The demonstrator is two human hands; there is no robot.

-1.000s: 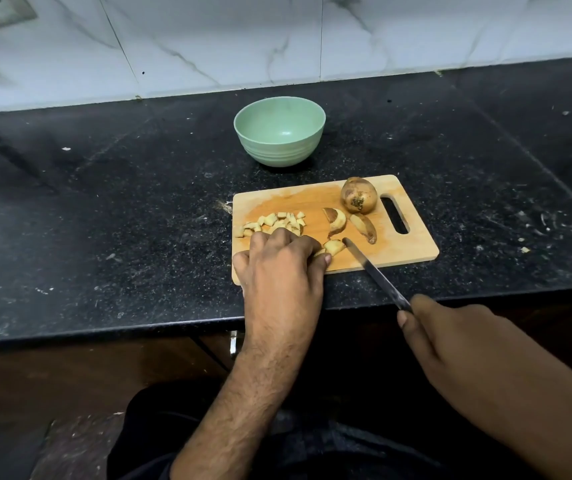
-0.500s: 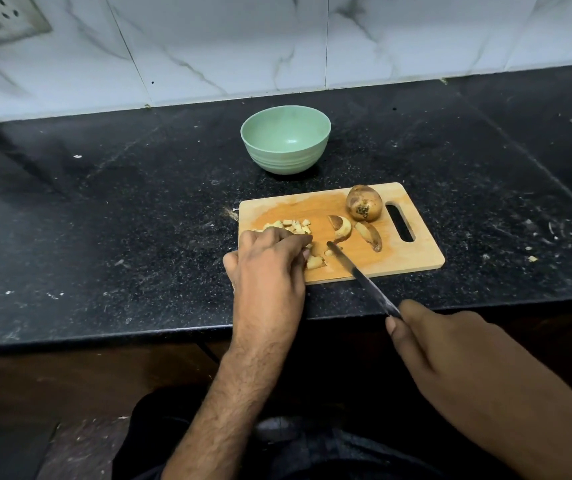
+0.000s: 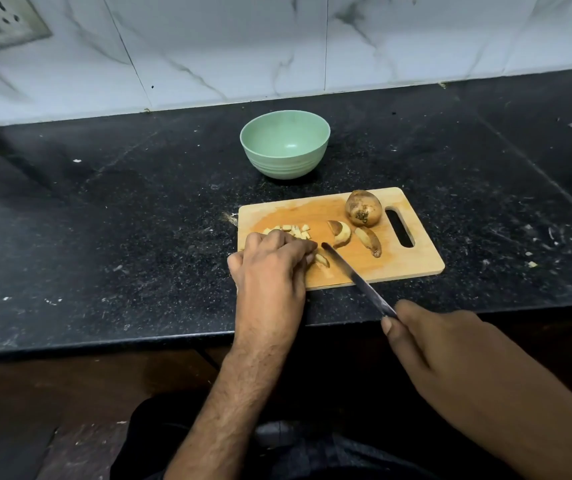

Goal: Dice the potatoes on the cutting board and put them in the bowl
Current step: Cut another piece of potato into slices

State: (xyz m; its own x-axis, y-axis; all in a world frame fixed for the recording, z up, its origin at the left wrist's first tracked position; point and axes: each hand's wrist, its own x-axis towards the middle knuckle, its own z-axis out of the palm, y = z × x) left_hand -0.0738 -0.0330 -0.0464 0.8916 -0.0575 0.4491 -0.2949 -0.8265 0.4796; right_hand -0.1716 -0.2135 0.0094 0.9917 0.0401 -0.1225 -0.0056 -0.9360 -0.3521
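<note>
- The black speckled table carries everything, with a marble-tiled wall behind it.
- The wooden cutting board lies near the table's front edge; the green bowl stands apart at its 12 o'clock.
- The left hand covers the board's 8 o'clock corner, fingers curled onto a potato piece.
- The right hand grasps the knife (tip beside the left fingers).
- A whole potato sits at the board's 1 o'clock, two wedges centrally, diced bits at 10 o'clock.
</note>
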